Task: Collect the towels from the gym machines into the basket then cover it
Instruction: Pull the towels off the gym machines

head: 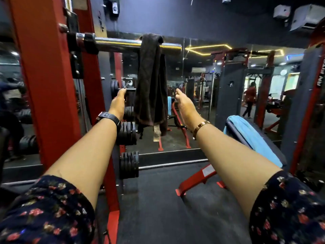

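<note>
Dark floral sleeves (49, 208) fill the bottom corners of the frame, and two bare forearms stretch up from them toward the centre. The left wrist wears a black watch (107, 117) and the right a gold bracelet (200, 127).

At mid frame the left hand (118, 101) is held out with straight fingers and holds nothing. The right hand (184, 104) also reaches forward empty, its fingers loosely extended. Between the two hands hangs the dark brown towel (151, 81). Each hand is just beside it and neither touches it.

The towel is draped over a chrome bar (123, 44) in the upper centre and falls in long bunched folds. Its nap is coarse, and a pale label shows at its lower edge. The bar runs out from a red upright (44, 85) on the left, with stacks of black weight plates (129, 164) below it.

At right of centre a blue towel (253, 134) lies lengthwise along the tilted pad of a red-framed bench (198, 178). It is smooth and light in colour.

Behind everything, a mirror (198, 81) reflects more machines and yellow ceiling lights.
</note>
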`<control>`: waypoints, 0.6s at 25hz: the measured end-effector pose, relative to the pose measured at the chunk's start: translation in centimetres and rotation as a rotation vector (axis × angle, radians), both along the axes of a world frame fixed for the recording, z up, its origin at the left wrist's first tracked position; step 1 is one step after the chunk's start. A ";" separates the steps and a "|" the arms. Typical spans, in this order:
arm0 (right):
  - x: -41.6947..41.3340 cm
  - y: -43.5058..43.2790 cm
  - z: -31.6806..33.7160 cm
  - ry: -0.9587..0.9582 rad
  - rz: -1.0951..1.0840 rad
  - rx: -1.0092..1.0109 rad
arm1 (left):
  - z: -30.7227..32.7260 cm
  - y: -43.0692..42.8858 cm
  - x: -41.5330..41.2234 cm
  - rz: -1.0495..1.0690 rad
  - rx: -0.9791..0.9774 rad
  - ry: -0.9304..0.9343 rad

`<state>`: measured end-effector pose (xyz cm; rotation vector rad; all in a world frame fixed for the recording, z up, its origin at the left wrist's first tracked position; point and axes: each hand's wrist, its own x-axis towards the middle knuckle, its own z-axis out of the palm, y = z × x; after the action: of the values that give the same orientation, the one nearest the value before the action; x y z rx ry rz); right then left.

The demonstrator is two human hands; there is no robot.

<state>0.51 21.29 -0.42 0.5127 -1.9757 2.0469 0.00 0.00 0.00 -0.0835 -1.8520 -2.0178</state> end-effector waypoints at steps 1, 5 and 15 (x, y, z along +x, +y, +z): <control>-0.6 -1.4 0.6 0.013 0.018 -0.017 | 0.6 -0.8 -0.4 0.040 0.015 0.003; -4.0 -5.4 2.1 0.058 0.052 0.007 | 2.3 -2.5 -4.3 0.066 -0.056 0.054; -14.1 -9.4 5.4 0.249 -0.032 -0.016 | 8.2 -1.0 -12.5 -0.168 -0.091 0.241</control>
<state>-13.62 11.92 5.02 0.6911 -1.8089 1.8761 -12.52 -0.99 8.20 -0.5009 -1.8325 -1.9312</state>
